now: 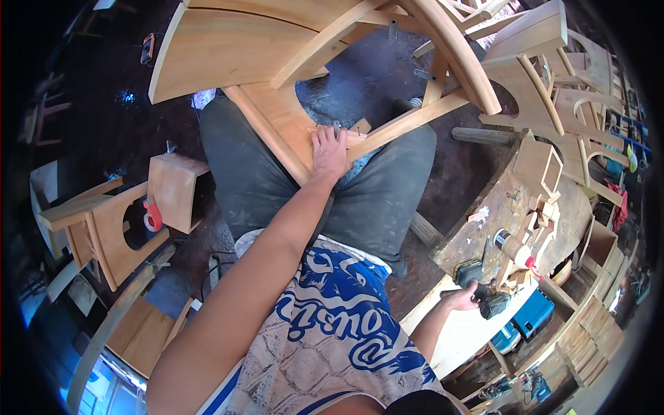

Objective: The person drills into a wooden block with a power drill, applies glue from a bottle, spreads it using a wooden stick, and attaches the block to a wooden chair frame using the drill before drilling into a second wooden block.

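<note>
A light-brown wooden chair frame (266,111) lies across my lap, its curved rail (453,52) at the far right. My left hand (330,153) is closed over the frame's near corner, its fingers pressing a small wood block (355,138) there. A screw (359,130) stands up from that block. Out to the right, my right hand (462,297) is closed round the handle of a black cordless drill (494,304) at the workbench edge. The drill's far end is partly hidden among other things.
The workbench (477,228) carries a glue bottle (512,247) with a red tip and several wood offcuts (543,214). More chair frames (581,117) are stacked at the right. At left sit a wooden box (178,190), another frame (121,232) and a red tape roll (152,216).
</note>
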A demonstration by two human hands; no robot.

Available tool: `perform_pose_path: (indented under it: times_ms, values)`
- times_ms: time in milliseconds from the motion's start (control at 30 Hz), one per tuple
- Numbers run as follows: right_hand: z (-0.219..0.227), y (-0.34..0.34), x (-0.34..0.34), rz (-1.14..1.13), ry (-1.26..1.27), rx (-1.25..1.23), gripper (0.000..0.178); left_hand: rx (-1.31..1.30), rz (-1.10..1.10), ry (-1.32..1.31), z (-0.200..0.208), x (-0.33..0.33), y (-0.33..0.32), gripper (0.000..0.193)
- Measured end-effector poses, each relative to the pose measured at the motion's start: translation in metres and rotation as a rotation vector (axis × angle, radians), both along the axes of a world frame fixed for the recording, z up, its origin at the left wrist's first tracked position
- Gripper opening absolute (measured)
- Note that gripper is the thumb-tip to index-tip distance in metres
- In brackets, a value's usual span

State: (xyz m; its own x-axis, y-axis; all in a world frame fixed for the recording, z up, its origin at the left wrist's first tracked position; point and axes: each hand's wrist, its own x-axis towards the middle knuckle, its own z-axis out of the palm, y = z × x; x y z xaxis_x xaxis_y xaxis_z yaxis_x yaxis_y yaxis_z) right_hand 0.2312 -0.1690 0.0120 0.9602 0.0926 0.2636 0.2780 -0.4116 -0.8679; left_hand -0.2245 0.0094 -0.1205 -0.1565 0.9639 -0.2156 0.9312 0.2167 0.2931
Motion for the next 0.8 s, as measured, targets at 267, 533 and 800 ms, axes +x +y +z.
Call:
perform_pose_path:
  times_ms: [267, 533, 800]
  values:
    - [-0.001, 0.01, 0.113, -0.076, 0.212, 0.202, 0.014, -0.013, 0.033, -0.066, 0.009, 0.004, 0.002, 0.094]
    - [0.14, 0.036, 0.005, 0.929, -0.004, -0.28, 0.028, -0.046, 0.005, -0.034, 0.005, -0.006, 0.002, 0.09]
    - [0.161, 0.275, -0.26, 1.703, 0.195, -1.021, 0.049, 0.003, 0.031, -0.055, -0.007, -0.005, -0.001, 0.078]
